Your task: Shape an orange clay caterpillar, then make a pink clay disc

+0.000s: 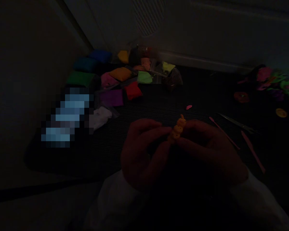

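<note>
Between my two hands, above the dark ridged table, is a small orange clay figure [177,131]. It is made of stacked round lumps with dark specks and a little curl at its top, and it leans to the right. My left hand [144,150] pinches its lower left side between thumb and fingers. From the other side, the thumb and fingertips of my right hand [209,147] also press on it. Just beyond the figure, a small pink clay bit [188,107] lies on the table. The scene is very dark, so finger detail is faint.
Packets of coloured clay, such as red [133,90], purple [111,97] and green [79,78], lie at the back left near a blurred bright screen [69,112]. Rightward are pink modelling tools [252,151], scissors [238,123], a yellow disc [281,112] and colourful clay shapes [265,74].
</note>
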### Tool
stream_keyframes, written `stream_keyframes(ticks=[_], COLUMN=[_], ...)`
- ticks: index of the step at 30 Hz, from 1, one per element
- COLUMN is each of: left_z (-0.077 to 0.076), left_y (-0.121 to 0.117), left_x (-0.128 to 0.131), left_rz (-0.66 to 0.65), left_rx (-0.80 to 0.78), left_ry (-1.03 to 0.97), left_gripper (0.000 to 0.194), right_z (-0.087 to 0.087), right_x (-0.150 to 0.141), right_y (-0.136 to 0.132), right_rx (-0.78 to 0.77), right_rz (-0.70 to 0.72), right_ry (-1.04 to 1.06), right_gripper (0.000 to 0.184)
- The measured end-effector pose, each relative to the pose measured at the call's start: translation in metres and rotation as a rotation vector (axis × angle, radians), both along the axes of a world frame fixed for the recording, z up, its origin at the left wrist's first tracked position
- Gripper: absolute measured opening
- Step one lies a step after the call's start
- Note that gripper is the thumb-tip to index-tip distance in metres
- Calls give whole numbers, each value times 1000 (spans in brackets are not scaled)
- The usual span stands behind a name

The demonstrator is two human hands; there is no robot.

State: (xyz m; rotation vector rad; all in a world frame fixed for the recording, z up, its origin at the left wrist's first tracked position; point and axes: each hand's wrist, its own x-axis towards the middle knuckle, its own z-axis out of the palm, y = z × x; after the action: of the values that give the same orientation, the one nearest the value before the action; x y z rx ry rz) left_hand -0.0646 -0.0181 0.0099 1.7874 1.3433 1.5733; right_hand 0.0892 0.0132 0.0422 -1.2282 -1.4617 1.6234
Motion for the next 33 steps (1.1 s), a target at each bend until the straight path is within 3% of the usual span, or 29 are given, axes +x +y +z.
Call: stream_keyframes(ticks=[4,9,33], left_z=[-3,-3,-1], left_y=[1,4,3], left_x=[1,2,2], left_rz=[42,-50,-65], left_rx=[31,20,9], left_ry=[36,-73,-61], left_gripper=[35,31,30], right_z=[-2,-2,0], right_x=[-1,1,0], right_y=[-2,-2,0], right_rx=[20,69,86], right_rz=[91,166,181], right_ry=[10,-63,-84], right_gripper=[18,17,16])
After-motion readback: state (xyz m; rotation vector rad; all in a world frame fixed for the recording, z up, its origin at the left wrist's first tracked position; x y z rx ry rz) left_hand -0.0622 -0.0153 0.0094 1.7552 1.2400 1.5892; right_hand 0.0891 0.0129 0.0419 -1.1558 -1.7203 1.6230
